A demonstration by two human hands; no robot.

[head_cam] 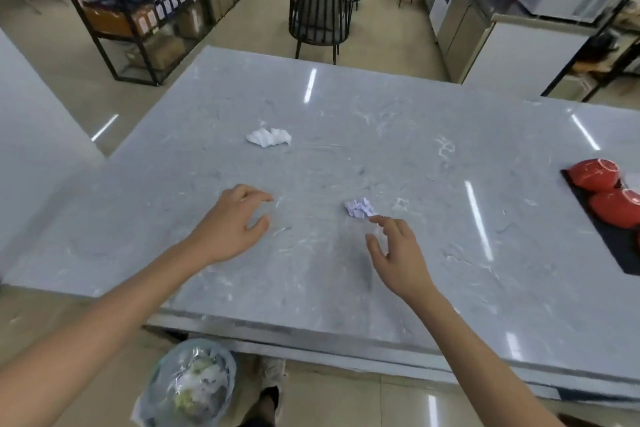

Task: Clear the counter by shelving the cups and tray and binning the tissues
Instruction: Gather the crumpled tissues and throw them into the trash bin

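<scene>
Two crumpled white tissues lie on the grey marble counter point(381, 135): a larger tissue point(269, 137) towards the far left and a small tissue ball point(360, 208) near the middle. My right hand point(398, 250) hovers open just below the small ball, its fingertips almost touching it. My left hand point(235, 222) is open over bare counter, well short of the larger tissue. At the right edge a black tray point(623, 253) carries red cups point(595, 174) turned upside down, partly cut off by the frame.
A bin point(192, 385) lined with a clear bag and holding rubbish stands on the floor under the counter's near edge, by my foot. Beyond the counter are a dark chair point(320, 15), black shelving point(152, 3) with bottles at the left, and cabinets at the right.
</scene>
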